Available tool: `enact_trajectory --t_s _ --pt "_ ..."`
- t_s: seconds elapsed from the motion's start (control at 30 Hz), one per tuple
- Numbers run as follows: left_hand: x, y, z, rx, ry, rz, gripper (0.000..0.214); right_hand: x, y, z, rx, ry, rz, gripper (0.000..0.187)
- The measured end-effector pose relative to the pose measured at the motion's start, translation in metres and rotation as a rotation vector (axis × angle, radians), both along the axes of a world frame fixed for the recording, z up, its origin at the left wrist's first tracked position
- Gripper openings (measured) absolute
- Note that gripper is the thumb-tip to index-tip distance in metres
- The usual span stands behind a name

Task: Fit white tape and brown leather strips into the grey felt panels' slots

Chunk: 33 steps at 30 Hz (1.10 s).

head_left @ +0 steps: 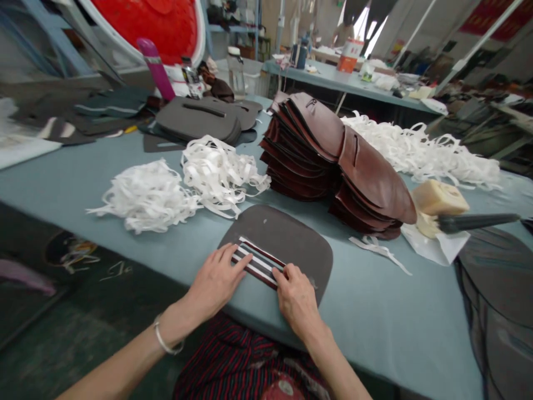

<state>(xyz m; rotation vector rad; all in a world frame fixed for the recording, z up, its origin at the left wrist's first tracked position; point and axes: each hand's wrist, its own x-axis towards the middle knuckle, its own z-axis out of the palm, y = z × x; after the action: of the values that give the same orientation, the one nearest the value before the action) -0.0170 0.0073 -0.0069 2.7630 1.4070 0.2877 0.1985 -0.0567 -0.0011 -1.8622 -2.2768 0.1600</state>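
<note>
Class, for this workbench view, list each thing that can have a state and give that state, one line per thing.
left hand, flat on striped band
right hand, flat on striped band
striped band, lying straight on dark grey panel
dark grey panel, flat on table
brown leather pieces, stacked, fanned, overlapping
white ribbon strips, loose, tangled in heaps

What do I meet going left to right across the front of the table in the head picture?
left hand → striped band → right hand → white strap scrap → cream foam block
</note>
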Motion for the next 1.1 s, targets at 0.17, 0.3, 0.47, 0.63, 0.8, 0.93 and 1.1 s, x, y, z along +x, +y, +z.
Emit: enact_trajectory --t_s 0.17,0.3,0.47,0.63,0.8,0.93,1.1 --pt "0.003 0.003 -0.005 0.024 -0.137 0.071 0.032 0.007 0.010 -0.003 -0.012 0.163 -0.033 0.022" --pt "0.004 0.001 -0.014 0.060 -0.205 0.117 0.029 0.011 0.017 -0.002 -0.067 0.125 -0.109 0.022" --pt "0.004 0.000 -0.018 0.055 -0.221 0.130 0.030 0.003 0.025 -0.003 -0.162 -0.101 -0.166 0.017" --pt "0.000 0.000 -0.021 0.024 -0.317 0.156 0.031 0.000 0.029 -0.001 -0.112 -0.238 -0.102 0.014" --pt "-0.004 0.000 -0.021 -0.008 -0.436 0.175 0.031 0.004 0.028 -0.005 0.039 -0.210 -0.050 0.013" --pt "-0.005 0.000 -0.017 -0.019 -0.450 0.177 0.030 0.007 0.025 -0.011 0.044 -0.094 -0.092 0.012" --pt "-0.005 -0.001 -0.016 -0.038 -0.464 0.189 0.031 -0.009 0.034 -0.015 0.071 0.037 -0.077 0.009"
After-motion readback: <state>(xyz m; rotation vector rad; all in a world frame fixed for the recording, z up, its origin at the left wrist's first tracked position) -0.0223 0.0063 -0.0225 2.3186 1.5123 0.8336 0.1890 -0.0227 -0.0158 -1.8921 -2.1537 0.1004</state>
